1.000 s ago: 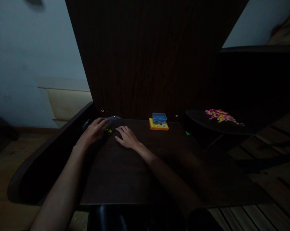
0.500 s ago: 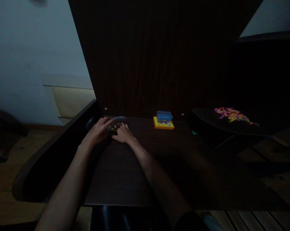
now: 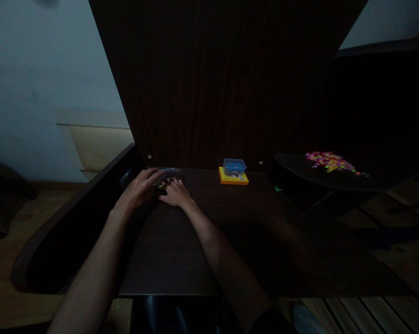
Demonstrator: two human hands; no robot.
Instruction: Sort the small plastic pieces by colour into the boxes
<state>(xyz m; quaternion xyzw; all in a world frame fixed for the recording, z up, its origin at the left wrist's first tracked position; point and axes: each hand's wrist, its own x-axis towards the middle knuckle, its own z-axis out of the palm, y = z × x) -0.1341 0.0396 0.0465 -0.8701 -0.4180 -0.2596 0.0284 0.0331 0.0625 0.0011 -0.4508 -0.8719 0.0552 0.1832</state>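
My left hand (image 3: 138, 189) is at the back left of the dark tabletop (image 3: 171, 250), its fingers curled forward. A small shiny greenish-gold thing (image 3: 159, 187) sits between my hands, under my left fingers, which seem closed on it; its kind is too dark to tell. Close beside it, my right hand (image 3: 174, 191) lies palm down with fingers stretched forward and slightly apart. Just beyond my fingertips is a clear plastic piece (image 3: 169, 170), perhaps a box or lid, partly hidden by my hands.
A clear box with blue contents (image 3: 234, 165) rests on a yellow box (image 3: 233, 179) at the back. Many pink, red and yellow bits (image 3: 333, 162) lie on a dark surface at right. A raised side panel (image 3: 73, 218) borders the left; a tall dark panel (image 3: 212, 83) stands behind.
The whole view has shifted slightly. The clear plastic piece by my fingertips appears lower and flatter. The shiny thing shows different glints, and both hands stay close together.
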